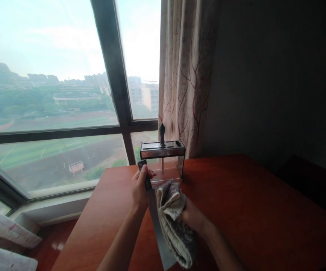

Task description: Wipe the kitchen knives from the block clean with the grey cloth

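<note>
My left hand [139,185] is closed round the black handle of a kitchen knife [156,229]. Its broad blade points down toward me, above the table. In my right hand [194,216] is a folded grey and white cloth [172,222], which lies against the blade and covers part of it. Most of my right fingers are hidden behind the cloth. Beyond my hands stands a knife block [163,150] with clear sides and a slotted top. A dark-handled tool [162,133] stands upright in one of its slots.
The reddish-brown wooden table [236,203] stretches out under my hands and to the right. A large window [52,158] is on the left. Behind the knife block hangs a patterned curtain [191,75], and a white spotted fabric [5,241] shows at lower left.
</note>
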Demonstrator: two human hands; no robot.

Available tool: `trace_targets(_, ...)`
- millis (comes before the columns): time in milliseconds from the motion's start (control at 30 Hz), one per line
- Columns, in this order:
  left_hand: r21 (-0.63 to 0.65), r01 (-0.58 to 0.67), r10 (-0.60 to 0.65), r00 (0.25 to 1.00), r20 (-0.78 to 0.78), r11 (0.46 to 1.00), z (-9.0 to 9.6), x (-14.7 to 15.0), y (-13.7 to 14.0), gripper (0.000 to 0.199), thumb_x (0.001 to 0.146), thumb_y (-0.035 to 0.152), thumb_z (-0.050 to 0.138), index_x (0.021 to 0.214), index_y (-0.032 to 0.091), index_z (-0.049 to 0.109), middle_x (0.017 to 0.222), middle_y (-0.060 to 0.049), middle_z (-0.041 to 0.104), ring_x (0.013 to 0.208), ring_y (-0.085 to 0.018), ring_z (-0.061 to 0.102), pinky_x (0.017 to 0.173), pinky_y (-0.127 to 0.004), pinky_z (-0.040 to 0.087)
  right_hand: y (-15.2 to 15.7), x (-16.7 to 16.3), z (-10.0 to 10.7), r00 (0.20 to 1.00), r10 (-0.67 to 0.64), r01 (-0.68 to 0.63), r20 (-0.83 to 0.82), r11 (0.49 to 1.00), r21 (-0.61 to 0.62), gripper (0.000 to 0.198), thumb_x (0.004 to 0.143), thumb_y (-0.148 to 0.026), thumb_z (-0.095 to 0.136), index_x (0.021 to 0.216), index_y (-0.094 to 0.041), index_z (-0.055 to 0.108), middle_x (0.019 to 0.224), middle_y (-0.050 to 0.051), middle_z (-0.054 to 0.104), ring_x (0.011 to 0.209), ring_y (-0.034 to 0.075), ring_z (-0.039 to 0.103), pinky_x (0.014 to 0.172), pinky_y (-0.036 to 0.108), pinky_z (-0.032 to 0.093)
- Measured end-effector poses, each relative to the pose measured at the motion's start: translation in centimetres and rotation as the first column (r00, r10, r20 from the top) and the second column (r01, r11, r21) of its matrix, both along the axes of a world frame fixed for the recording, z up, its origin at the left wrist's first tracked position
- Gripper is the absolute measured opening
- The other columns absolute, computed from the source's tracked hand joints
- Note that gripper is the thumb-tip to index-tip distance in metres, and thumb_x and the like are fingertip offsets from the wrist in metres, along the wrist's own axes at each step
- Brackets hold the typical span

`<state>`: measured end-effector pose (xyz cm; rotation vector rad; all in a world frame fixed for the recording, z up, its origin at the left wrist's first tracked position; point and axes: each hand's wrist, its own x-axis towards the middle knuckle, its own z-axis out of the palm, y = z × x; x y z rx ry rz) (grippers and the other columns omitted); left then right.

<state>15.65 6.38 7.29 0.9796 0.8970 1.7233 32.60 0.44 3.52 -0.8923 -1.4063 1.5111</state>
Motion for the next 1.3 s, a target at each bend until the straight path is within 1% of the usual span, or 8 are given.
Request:
trace_targets(367,-0.058,0.106,-0.104,0.993,0.049,0.993,-0.5,1.0,-1.0,0.035,0.081,0.046,0.063,0.062,0.017,0.057,0.060,0.003,0.055,0.055,-0.010,0.048,0.057,-0.022,0.040,0.9,-1.3,2.7,0.988,-0.146,0.147,-0.051,0.989,0.014,0.052,0.063,-0.032,0.082,0.111,-0.021,0.066,0.113,0.007,0.070,0.113,0.029,0.059,0.107,0.045,0.036)
trace_targets(467,-0.039,0.101,-0.099,0.994,0.053,0.994,-0.5,0.5,-0.6,0.034,0.081,0.045,0.063,0.062,0.017,0.059,0.063,0.001,0.058,0.062,-0.013,0.054,0.063,-0.024,0.043,0.4,-1.5,2.4,0.989,-0.122,0.126,-0.078,0.991,0.043,0.051,0.065,-0.030,0.081,0.112,-0.020,0.065,0.116,0.008,0.069,0.111,0.028,0.061,0.105,0.042,0.039)
trace_targets(667,-0.048,-0.040,0.043,0.997,0.072,0.998,-0.3,-1.5,0.2,0.033,0.079,0.044,0.065,0.062,0.017,0.060,0.064,0.000,0.058,0.070,-0.015,0.059,0.070,-0.025,0.047,-1.2,-1.5,0.9,0.991,-0.130,0.130,0.011,0.991,-0.009,0.052,0.064,-0.024,0.081,0.113,-0.019,0.065,0.118,0.008,0.069,0.114,0.030,0.060,0.101,0.042,0.043)
trace_targets(833,-0.095,-0.070,0.081,0.990,0.113,0.993,-0.1,-2.4,0.4,0.032,0.078,0.045,0.064,0.063,0.018,0.058,0.065,0.001,0.059,0.065,-0.014,0.059,0.063,-0.024,0.047,-2.3,-0.9,0.4,0.997,-0.062,0.063,0.050,0.998,-0.016,0.057,0.064,-0.019,0.081,0.117,-0.020,0.063,0.120,0.008,0.068,0.118,0.030,0.058,0.102,0.041,0.043)
trace_targets(1033,-0.052,0.078,-0.069,0.985,0.157,0.996,-0.5,-0.4,0.2,0.032,0.077,0.043,0.066,0.061,0.018,0.057,0.062,0.001,0.057,0.068,-0.015,0.059,0.071,-0.026,0.047,-1.1,-0.8,1.3,0.999,-0.052,0.052,0.015,0.998,0.032,0.053,0.060,-0.017,0.082,0.111,-0.019,0.065,0.113,0.007,0.071,0.105,0.027,0.064,0.098,0.039,0.045)
trace_targets(1133,-0.063,0.175,-0.167,0.979,0.117,0.983,-0.7,0.9,-0.5,0.034,0.078,0.045,0.064,0.061,0.017,0.057,0.062,0.000,0.057,0.064,-0.015,0.057,0.065,-0.026,0.046,0.0,-1.0,2.5,0.997,-0.062,0.066,-0.042,0.994,0.089,0.051,0.062,-0.020,0.081,0.111,-0.020,0.065,0.112,0.007,0.071,0.103,0.027,0.064,0.099,0.040,0.044)
trace_targets(1233,-0.124,0.191,-0.185,0.981,0.060,0.974,-0.7,1.6,-1.2,0.035,0.078,0.049,0.064,0.065,0.016,0.059,0.061,0.001,0.058,0.056,-0.013,0.052,0.056,-0.024,0.042,0.9,-1.1,3.8,0.996,-0.071,0.078,-0.056,0.988,0.133,0.050,0.064,-0.022,0.079,0.113,-0.022,0.066,0.110,0.006,0.071,0.103,0.028,0.064,0.100,0.042,0.044)
trace_targets(1300,-0.129,0.190,-0.185,0.981,0.050,0.973,-0.7,1.7,-1.5,0.035,0.078,0.049,0.064,0.069,0.016,0.062,0.065,0.000,0.062,0.058,-0.013,0.054,0.058,-0.024,0.043,1.3,-1.1,4.4,0.996,-0.042,0.055,-0.076,0.983,0.173,0.052,0.063,-0.022,0.080,0.113,-0.023,0.066,0.110,0.005,0.071,0.103,0.029,0.064,0.101,0.044,0.044)
